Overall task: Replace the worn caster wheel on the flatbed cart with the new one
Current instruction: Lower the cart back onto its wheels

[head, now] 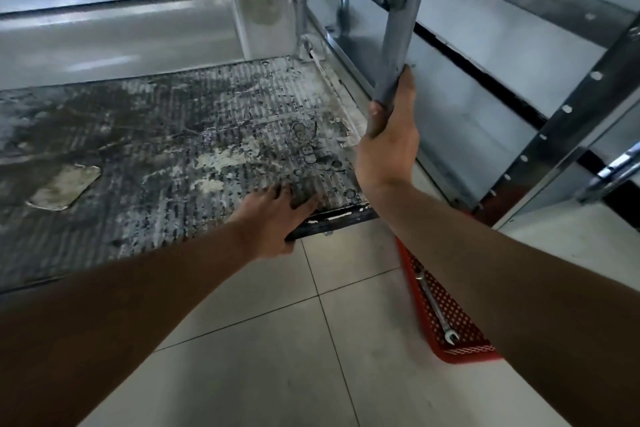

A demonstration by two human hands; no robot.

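our left hand [277, 215] grips the near corner of the flatbed cart [173, 135], fingers laid over the grimy ribbed deck and the thumb tucked at the dark rim. our right hand [388, 135] is wrapped around the lower end of the grey handle tube [401, 31], thumb across its front. the deck sits flat or close to it, so we judge the job is at its start: the cart has to be tipped or turned before any caster can be reached. neither the worn wheel nor the new one shows; the casters would be beneath the deck, out of sight.

the main risk we see is to the left hand. if the cart rolls or drops while we lift, the thumb at the rim could get caught between the edge and the tiled floor [277, 340]. the deck is dirty and may be slick, so the fingers on top could slide. we cannot tell whether the handle folds; if it gives under the pull, the right hand loses its leverage. the metal shelving [568, 107] stands just beside the handle, so a swing that way could pinch knuckles. the red tray [460, 333] with the wrench [437, 310] lies on the floor near the corner, where a tipped cart could land on it.
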